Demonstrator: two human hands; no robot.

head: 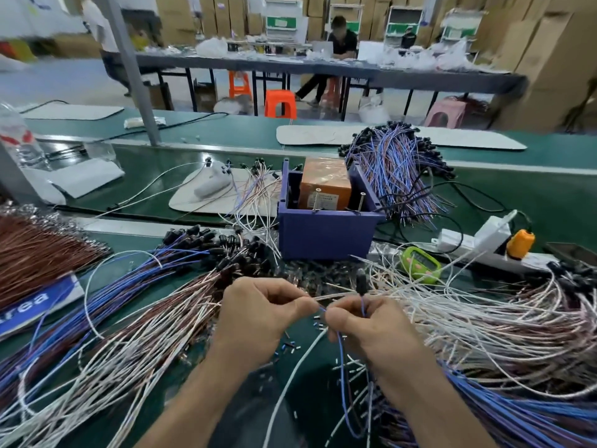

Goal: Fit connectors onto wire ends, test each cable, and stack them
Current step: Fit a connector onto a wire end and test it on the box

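Alignment matters: left hand (258, 315) and right hand (365, 328) both pinch the thin blue insulated wire (341, 367); feed it straight, keeping the small black cylindrical connector (361, 282) upright at twelve o'clock.

Only one word is legible to you: "area", in white letters on the blue band of a blue-and-white sign (35, 303) that lies flat on the worktop (168, 176), far to the left of the purple bin (323, 234) and nearer to you. Inside that bin, the orange box (326, 179) carries a pale printed label (323, 200), but its lines are too small and blurred to read. Right of the bin, the green device (420, 263) shows a display you cannot make out.
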